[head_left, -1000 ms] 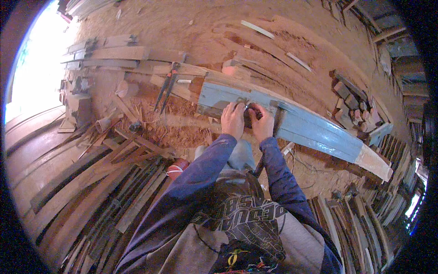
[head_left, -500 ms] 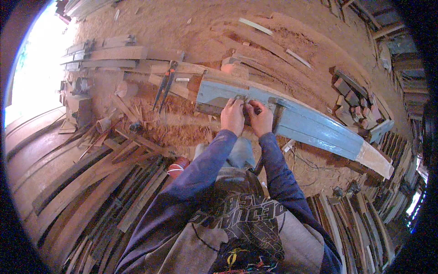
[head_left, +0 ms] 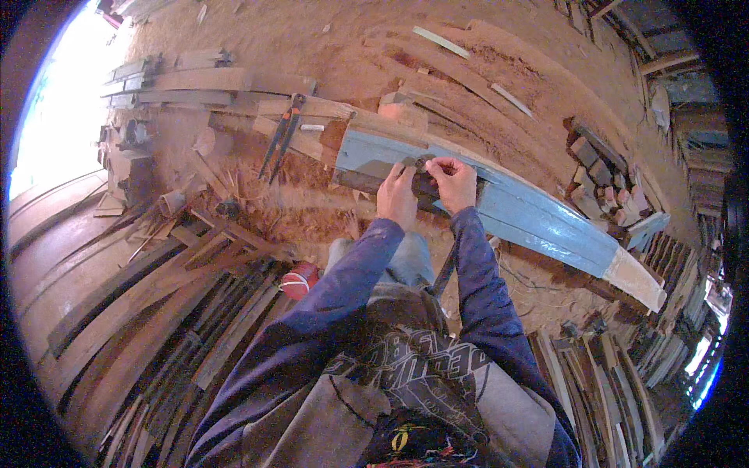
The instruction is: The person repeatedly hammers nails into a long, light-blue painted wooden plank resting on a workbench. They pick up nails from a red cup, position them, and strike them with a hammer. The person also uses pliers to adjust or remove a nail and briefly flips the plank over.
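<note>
A long, tapering board (head_left: 538, 218) with a glossy blue-grey face lies across the space in front of me, its right tip bare wood. Both my hands meet over its left part. My left hand (head_left: 398, 196) is closed, fingertips bent together near a small dark spot. Beside it, my right hand (head_left: 456, 186) pinches with thumb and forefinger; what lies between them is too small to make out. Left of the board, long-handled pincers (head_left: 282, 139) with dark arms and orange near the head rest on pale wood, next to a short white stick (head_left: 312, 128).
Stacked planks (head_left: 203, 80) lie at the far left. Curved timber strips (head_left: 140, 312) fill the near left, with more boards (head_left: 597, 382) at the near right. A red container (head_left: 299, 281) stands by my left forearm. Offcuts (head_left: 605, 175) are heaped beyond the board at right.
My right hand has risen slightly, its thumb and forefinger now reaching left toward the left hand's fingertips in a pinch. The left hand stays almost where it was.
</note>
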The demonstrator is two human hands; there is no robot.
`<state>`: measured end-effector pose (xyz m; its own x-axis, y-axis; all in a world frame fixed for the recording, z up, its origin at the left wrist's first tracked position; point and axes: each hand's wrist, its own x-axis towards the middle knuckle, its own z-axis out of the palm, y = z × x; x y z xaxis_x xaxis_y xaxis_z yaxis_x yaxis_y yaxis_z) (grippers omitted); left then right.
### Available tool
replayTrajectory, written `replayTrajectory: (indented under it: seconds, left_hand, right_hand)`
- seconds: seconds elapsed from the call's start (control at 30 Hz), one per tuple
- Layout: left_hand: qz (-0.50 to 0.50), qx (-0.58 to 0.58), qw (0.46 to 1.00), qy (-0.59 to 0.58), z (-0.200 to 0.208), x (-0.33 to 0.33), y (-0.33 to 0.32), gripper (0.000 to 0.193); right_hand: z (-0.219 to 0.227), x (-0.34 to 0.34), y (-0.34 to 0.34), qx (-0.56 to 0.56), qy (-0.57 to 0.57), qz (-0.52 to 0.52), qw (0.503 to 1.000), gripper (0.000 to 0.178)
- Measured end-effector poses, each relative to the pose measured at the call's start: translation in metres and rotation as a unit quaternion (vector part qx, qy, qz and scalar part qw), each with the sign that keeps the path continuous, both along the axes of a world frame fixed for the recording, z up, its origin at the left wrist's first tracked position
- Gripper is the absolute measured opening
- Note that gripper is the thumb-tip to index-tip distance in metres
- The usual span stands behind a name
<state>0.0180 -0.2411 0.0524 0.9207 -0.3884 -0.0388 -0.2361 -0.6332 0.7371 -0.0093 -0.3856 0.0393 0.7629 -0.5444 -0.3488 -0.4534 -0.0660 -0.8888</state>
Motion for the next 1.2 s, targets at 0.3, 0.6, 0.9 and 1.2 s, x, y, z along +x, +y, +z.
replayTrajectory:
  seconds: [0.3, 0.6, 0.9, 1.2]
  left_hand:
    - [0.078, -0.023, 0.996, 0.02, 0.002, -0.006, -0.011, 0.017]
    - [0.055, -0.046, 0.997, 0.012, 0.003, -0.011, -0.006, 0.018]
    - [0.049, -0.023, 0.999, 0.001, 0.006, 0.0, -0.01, 0.018]
    - [0.053, 0.011, 0.998, -0.011, -0.002, -0.007, -0.012, 0.024]
  right_hand:
    - [0.005, -0.019, -0.003, 0.02, 0.016, -0.05, 0.998, 0.028]
    - [-0.004, -0.045, -0.001, 0.079, 0.012, -0.074, 0.994, 0.028]
    - [0.007, -0.043, 0.002, 0.114, 0.029, -0.074, 0.99, 0.028]
    - [0.004, -0.037, 0.007, -0.01, -0.001, 0.0, 1.0, 0.027]
